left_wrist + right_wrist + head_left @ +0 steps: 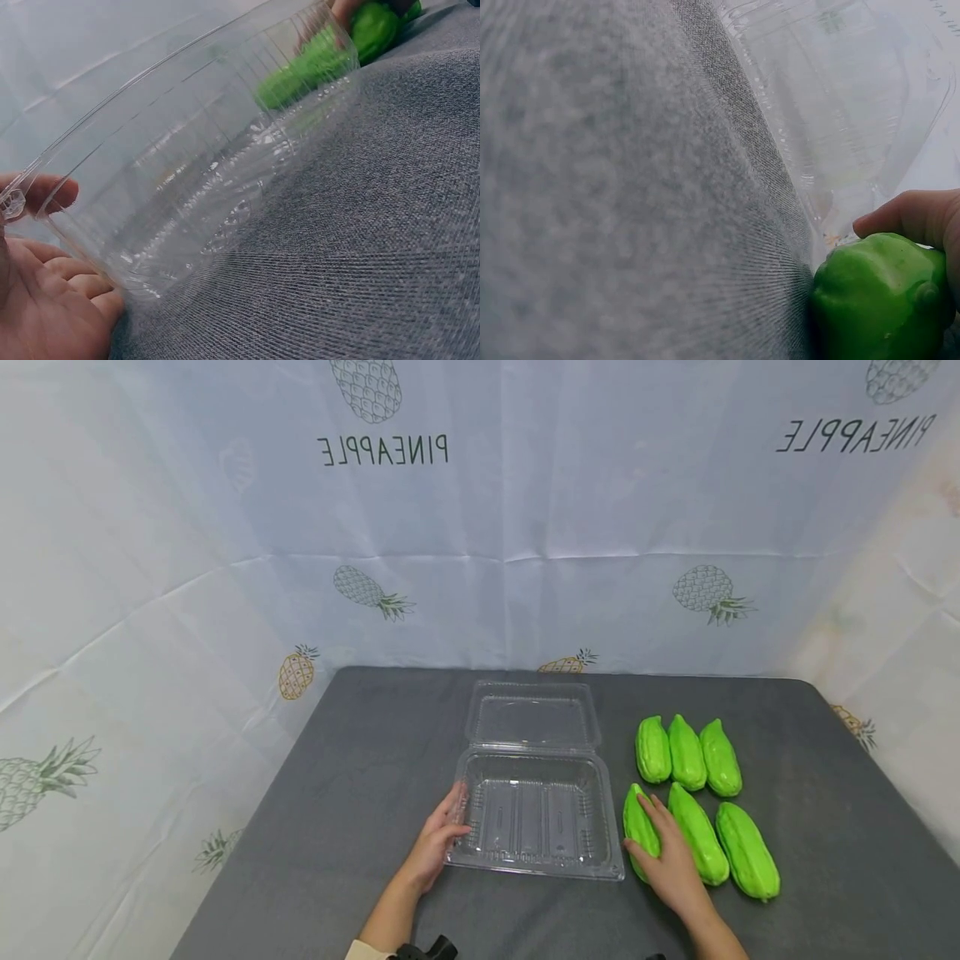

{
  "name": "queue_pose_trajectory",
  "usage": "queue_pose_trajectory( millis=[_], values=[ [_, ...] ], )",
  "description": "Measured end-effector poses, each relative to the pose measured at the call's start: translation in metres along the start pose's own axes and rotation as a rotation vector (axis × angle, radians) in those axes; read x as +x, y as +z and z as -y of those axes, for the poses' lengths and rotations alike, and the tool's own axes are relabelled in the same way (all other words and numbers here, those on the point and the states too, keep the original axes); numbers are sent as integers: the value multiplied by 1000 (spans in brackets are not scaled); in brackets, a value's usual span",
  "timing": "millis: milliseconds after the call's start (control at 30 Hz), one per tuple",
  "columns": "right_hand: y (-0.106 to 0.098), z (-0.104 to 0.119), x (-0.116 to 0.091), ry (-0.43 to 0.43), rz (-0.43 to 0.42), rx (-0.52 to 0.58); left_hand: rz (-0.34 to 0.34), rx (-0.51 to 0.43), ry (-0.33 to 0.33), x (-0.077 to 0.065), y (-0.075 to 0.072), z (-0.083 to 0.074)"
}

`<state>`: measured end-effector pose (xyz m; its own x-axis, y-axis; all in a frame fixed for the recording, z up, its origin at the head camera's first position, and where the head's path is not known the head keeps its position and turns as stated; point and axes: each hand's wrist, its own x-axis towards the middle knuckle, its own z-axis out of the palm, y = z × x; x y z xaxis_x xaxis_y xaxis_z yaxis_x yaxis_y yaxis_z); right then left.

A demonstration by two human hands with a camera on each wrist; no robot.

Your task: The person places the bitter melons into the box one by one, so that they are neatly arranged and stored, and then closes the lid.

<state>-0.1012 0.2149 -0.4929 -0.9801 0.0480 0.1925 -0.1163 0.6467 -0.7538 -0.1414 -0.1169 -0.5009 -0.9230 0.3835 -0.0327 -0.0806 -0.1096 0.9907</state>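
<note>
A clear plastic clamshell box [536, 870] lies on the cloth, its lid [534, 714] folded back flat. My left hand [431, 846] holds its left side, thumb over the rim and fingers along the outer wall, as the left wrist view also shows. To the right of the box, my right hand [670, 860] grips a long, ridged green gourd [636, 810], the front-left one of a group. In the right wrist view my thumb lies along this gourd [877, 300]; the hand hides part of it from above.
Two more gourds stand in the front row, a middle one [697, 831] and a right one [748, 852]. Behind them is a row of three, with one gourd [686, 752] in its middle. Dark grey cloth [360, 760] covers the table; a pineapple-print curtain [510, 510] surrounds it.
</note>
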Motion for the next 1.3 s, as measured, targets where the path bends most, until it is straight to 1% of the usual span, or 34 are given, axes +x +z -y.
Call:
queue_pose_trajectory(
  millis=[200,400,567,700,900,1100,1200,1300],
  values=[
    [-2,-2,2,12,-10,22,-18,9,-16,0,1,-1],
    [-5,-5,4,15,-23,13,-21,12,-18,0,1,-2],
    [-6,-6,5,9,-9,5,-16,8,-20,0,1,-2],
    [-10,-3,6,16,15,7,-10,5,-18,-1,1,-2],
    [-20,11,10,99,36,75,-10,3,-15,-2,1,-2],
    [-31,29,18,216,52,177,-22,2,-23,-1,3,-3],
    [-33,39,22,256,54,238,-25,6,-22,-2,4,-4],
    [-31,49,26,276,48,278,-27,11,-22,-2,4,-3]
  ],
)
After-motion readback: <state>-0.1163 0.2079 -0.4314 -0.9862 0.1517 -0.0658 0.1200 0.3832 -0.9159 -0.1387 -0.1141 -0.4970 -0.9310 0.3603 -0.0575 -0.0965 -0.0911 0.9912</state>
